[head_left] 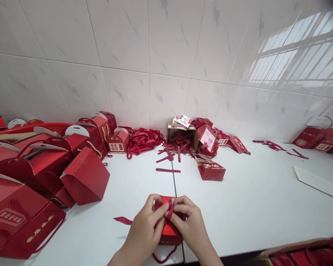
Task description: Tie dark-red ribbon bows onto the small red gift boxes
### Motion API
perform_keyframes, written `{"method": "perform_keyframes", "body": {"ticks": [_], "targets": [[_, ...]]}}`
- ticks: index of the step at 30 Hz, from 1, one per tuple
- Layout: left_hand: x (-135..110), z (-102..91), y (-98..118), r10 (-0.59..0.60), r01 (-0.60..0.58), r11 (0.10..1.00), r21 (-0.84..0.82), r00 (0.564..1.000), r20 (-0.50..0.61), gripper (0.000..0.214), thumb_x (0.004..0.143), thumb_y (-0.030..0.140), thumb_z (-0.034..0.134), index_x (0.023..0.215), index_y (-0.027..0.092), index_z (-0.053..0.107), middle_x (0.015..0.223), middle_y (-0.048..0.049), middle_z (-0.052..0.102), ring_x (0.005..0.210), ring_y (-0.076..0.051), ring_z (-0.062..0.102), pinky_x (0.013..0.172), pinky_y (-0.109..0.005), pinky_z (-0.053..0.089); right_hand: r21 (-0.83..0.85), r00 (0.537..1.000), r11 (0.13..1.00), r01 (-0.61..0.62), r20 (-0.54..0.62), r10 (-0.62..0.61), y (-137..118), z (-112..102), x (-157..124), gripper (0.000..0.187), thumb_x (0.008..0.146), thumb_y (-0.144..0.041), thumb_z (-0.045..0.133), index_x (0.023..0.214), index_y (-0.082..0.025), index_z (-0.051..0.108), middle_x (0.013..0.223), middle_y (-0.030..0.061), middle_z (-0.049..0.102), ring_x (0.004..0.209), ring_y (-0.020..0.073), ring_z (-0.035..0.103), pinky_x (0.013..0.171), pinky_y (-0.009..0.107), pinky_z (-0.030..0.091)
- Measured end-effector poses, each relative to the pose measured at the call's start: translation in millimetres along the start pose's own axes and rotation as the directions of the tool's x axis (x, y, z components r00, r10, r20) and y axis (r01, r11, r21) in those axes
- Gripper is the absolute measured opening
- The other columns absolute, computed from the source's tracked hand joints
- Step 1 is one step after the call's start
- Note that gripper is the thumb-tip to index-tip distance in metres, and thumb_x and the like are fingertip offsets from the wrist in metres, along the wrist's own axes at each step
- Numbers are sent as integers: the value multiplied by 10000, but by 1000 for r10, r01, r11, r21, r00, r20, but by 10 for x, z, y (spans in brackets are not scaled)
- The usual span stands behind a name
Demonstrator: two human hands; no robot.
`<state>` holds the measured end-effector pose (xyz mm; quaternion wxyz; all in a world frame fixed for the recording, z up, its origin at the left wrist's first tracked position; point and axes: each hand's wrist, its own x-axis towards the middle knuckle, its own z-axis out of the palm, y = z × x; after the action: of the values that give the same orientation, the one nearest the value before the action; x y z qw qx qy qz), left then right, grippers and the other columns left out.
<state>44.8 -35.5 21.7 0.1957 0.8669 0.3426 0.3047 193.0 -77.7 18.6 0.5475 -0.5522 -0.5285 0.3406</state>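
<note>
A small shiny red gift box (169, 232) sits on the white table (255, 199) near its front edge. Both my hands are wrapped round it. My left hand (144, 231) pinches a dark red ribbon (170, 211) at the top of the box, and my right hand (190, 225) pinches the same ribbon from the other side. One ribbon end (123, 220) trails off to the left on the table, and a loop hangs below the box at the table edge.
Large red gift boxes (39, 170) are piled at the left. A cardboard box (182, 137) with ribbon strips, loose ribbons (143, 140) and small red boxes (211, 170) lie along the tiled wall. More red boxes (313, 140) sit at the far right.
</note>
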Motion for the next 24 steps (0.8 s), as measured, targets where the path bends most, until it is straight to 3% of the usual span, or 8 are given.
{"method": "perform_keyframes", "body": {"ticks": [5,8,12,16,19,24], "targets": [[-47,-16,-11,40,-38,997,66,999,-30,364,894,151,380,1171,250,594,1150,-127,507,754,-167,614,604,-260,540,-10,999,1000,-23,29,23,-19,-68,80,94,692,-126,589,638,-179,644,817,38,584,616,123,517,550,243,426],[-44,-49,-34,115,-117,988,102,993,26,357,900,148,378,1173,254,583,1178,-127,509,805,-177,619,611,-252,531,-57,990,998,0,143,9,-39,-166,145,92,654,-91,565,622,-176,577,838,25,562,606,105,475,552,234,401],[45,-141,-71,245,-260,962,82,956,160,382,905,129,356,1179,253,592,1209,-131,502,856,-183,610,674,-269,513,-137,931,989,54,365,0,-118,-329,257,136,625,-50,528,623,-186,532,854,4,538,670,111,495,597,227,408],[200,-197,-122,306,-317,948,17,927,216,333,895,155,402,1011,255,698,1181,-117,536,735,-148,573,629,-265,469,-208,850,960,187,524,-52,-172,-419,384,169,576,-31,578,585,-188,516,840,-16,524,706,116,513,619,219,427],[286,-163,-188,292,-277,956,-100,936,197,296,877,169,465,890,261,746,1185,-96,544,655,-111,514,611,-260,452,-247,830,936,251,552,-77,-165,-425,431,167,565,-34,612,592,-193,566,846,-11,538,728,131,530,630,228,451],[303,-99,-206,147,-103,962,-255,976,162,247,822,163,543,816,266,767,1131,-74,558,659,-105,492,646,-262,483,-223,866,943,247,487,-111,-140,-384,367,162,596,-46,615,645,-200,627,916,10,571,743,135,574,661,241,488]]}}
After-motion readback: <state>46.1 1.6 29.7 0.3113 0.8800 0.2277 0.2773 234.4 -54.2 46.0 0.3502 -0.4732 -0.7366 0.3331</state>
